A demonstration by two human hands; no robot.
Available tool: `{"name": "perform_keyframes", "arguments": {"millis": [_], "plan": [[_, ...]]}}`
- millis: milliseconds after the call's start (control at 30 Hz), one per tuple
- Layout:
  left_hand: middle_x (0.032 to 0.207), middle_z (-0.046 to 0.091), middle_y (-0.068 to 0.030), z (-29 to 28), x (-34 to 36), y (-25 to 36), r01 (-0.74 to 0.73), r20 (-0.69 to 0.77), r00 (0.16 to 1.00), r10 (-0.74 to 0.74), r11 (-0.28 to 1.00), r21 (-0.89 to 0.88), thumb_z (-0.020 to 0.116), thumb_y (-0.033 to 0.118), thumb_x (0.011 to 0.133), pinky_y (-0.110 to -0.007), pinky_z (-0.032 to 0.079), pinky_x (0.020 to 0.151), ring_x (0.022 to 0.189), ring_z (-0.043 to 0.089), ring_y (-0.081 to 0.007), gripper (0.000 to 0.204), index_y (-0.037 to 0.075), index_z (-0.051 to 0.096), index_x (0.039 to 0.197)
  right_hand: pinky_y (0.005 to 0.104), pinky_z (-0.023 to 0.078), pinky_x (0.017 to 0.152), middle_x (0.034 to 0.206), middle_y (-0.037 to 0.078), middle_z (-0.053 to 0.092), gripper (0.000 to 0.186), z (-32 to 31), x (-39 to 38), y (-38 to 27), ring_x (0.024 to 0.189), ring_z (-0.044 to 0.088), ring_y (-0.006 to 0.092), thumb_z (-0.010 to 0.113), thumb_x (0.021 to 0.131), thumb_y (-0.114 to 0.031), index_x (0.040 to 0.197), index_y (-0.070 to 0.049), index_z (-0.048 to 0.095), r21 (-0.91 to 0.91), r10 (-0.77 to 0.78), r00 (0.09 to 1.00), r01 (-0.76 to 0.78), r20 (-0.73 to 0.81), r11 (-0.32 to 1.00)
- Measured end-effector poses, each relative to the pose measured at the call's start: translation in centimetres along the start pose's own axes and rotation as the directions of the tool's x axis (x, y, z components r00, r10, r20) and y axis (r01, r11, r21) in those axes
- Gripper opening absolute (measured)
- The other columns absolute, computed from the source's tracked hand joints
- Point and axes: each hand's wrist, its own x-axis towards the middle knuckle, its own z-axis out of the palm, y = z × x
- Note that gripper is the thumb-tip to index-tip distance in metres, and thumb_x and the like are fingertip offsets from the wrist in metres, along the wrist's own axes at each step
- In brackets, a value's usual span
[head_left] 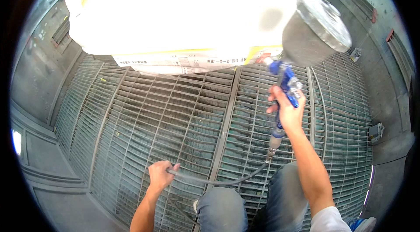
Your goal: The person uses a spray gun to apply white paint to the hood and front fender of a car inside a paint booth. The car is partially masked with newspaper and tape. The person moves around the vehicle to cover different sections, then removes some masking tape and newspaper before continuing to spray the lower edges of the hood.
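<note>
My right hand [289, 108] is wrapped round the handle of a blue spray gun [285, 81], which has a large grey paint cup [309, 35] on top. The gun's nozzle side faces a broad white panel [188, 9], close to its lower right edge. From the bottom of the handle a grey air hose [236, 182] curves down and leftward. Lower left, my left hand [162, 173] is closed round that hose, away from the panel. The panel is overexposed, so its surface detail cannot be made out.
Masking newspaper [183, 60] with yellow tape lines the panel's lower edge. Metal floor grating [175, 114] spreads beneath, with my knees [223, 210] over it. Grey booth walls [35, 70] stand on both sides. A small box [375, 132] sits by the right wall.
</note>
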Motion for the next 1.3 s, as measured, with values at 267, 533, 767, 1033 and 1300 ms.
{"name": "perform_keyframes", "arguments": {"millis": [267,533,767,1033,1300], "plan": [[0.053,0.051,-0.0119,0.6,0.3,-0.4,0.045,0.0,0.999,-0.045,0.995,-0.09,0.082,0.024,0.074,-0.04,0.041,0.047,0.05,0.053,-0.0316,0.039,0.004,0.054,0.056,0.0312,0.061,0.052,0.102,0.014,0.067,0.03,-1.5,-1.0,-1.6,0.088,0.067,0.0198,0.059,0.092,-0.008,0.119,0.003,0.058,0.116,0.021,0.997,-0.03,0.078,0.993],[0.054,0.052,-0.0121,1.7,1.9,3.3,-0.058,-0.012,0.998,0.057,0.989,-0.137,0.084,0.023,0.072,-0.039,0.041,0.046,0.05,0.053,-0.0318,0.039,0.005,0.053,0.056,0.0269,0.053,0.043,0.082,0.009,0.067,0.019,-2.4,0.7,-1.6,0.064,0.063,0.0144,0.066,0.089,-0.013,0.1,0.003,0.065,0.002,0.064,0.984,-0.065,0.167,0.998],[0.051,0.049,-0.0125,0.8,2.7,2.7,0.099,-0.093,0.989,-0.118,0.976,-0.192,0.085,0.019,0.072,-0.034,0.037,0.044,0.045,0.045,-0.0288,0.038,0.003,0.054,0.057,0.0295,0.056,0.046,0.092,0.012,0.067,0.019,-4.3,0.3,-3.4,0.075,0.065,0.0169,0.06,0.09,-0.008,0.106,0.002,0.063,-0.088,-0.124,0.957,0.105,-0.263,0.991],[0.049,0.048,-0.0099,-0.5,3.5,4.9,0.102,-0.094,0.986,-0.134,0.951,-0.293,0.086,0.016,0.069,-0.031,0.036,0.044,0.043,0.043,-0.021,0.034,0.002,0.057,0.06,0.0289,0.056,0.049,0.095,0.012,0.067,0.025,1.8,0.5,-5.8,0.079,0.065,0.0166,0.065,0.089,-0.011,0.109,0.004,0.061,0.163,0.033,0.943,-0.092,0.332,0.982],[0.049,0.047,-0.0084,-0.5,4.3,4.9,0.073,-0.159,0.978,-0.132,0.94,-0.332,0.086,0.014,0.071,-0.029,0.034,0.043,0.043,0.04,-0.0172,0.039,0.002,0.052,0.058,0.0244,0.043,0.04,0.068,0.005,0.058,0.016,-2.7,0.9,-6.6,0.049,0.053,0.0116,0.061,0.09,-0.015,0.084,0.0,0.063,-0.129,-0.075,0.989,0.058,-0.13,0.99]]}}
